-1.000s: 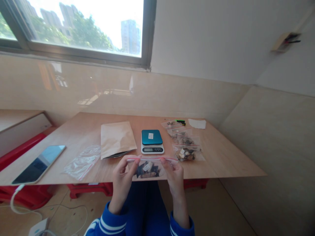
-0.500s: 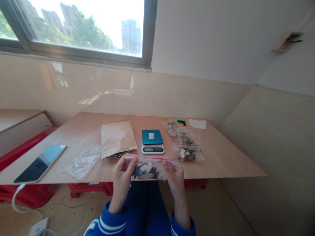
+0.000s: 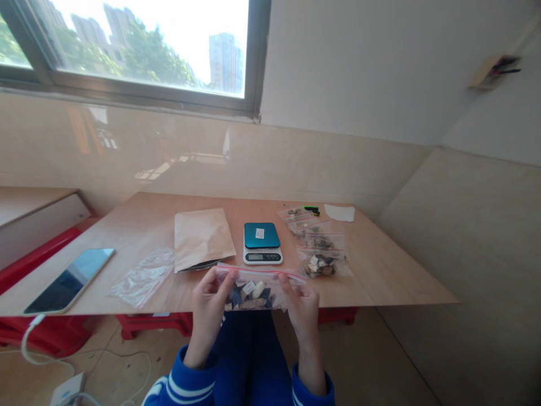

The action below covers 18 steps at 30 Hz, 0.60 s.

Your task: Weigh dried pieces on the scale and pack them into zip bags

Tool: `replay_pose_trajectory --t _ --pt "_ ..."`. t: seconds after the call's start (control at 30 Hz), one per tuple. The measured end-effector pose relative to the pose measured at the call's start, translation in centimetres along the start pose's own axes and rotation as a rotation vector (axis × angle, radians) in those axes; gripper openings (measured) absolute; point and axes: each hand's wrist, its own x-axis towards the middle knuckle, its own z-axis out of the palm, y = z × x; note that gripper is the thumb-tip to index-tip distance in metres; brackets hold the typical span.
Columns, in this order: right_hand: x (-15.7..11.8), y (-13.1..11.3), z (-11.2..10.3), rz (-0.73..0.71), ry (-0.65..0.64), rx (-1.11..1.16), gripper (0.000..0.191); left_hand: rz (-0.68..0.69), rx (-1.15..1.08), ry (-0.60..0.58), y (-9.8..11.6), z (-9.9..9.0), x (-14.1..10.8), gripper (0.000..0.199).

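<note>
Between my two hands, at the table's front edge, is a clear zip bag (image 3: 247,291) with a red seal line along its top. Dark and pale dried pieces and a small white label show through the plastic. My left hand (image 3: 210,293) pinches the bag's upper left, thumb on the front. On the upper right, my right hand (image 3: 301,299) grips it the same way. Just beyond the bag stands a kitchen scale (image 3: 262,242) with a blue-green top. A brown paper pouch (image 3: 203,239) lies left of the scale.
Several filled zip bags (image 3: 323,264) overlap to the right, with a green and black object (image 3: 311,210) and white paper (image 3: 339,213) behind. Clear plastic bags (image 3: 143,277) and a cabled phone (image 3: 70,282) lie left. Red stools (image 3: 156,325) stand below the table.
The pieces inside the bag look more spread out, and the label has shifted slightly to the right. Both hands keep their hold in nearly the same place.
</note>
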Motion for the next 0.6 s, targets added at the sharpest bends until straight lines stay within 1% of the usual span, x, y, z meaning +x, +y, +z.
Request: replay_pose_trajectory --t 0.17,0.27,0.37,0.47,0.53,0.6 --pt "-0.2 0.0 0.4 -0.029 0.034 0.033 0.021 0.046 0.037 0.040 0.2 0.0 -0.4 0.028" --pt "-0.3 -0.1 0.9 0.022 0.033 0.101 0.022 0.020 -0.039 0.062 0.4 0.1 -0.5 0.028" --pt "-0.3 0.0 1.2 0.083 0.044 0.205 0.020 -0.046 -0.155 -0.015 0.1 0.1 -0.4 0.029" --pt "-0.2 0.1 1.4 0.119 -0.021 0.306 0.021 -0.093 -0.176 -0.094 -0.1 -0.1 -0.2 0.028" --pt "-0.1 0.1 1.4 0.169 -0.082 0.344 0.023 -0.107 -0.163 -0.113 -0.2 -0.1 -0.1 0.028" --pt "-0.1 0.3 1.5 0.220 -0.093 0.356 0.024 -0.110 -0.154 -0.117 -0.2 0.0 0.0 0.027"
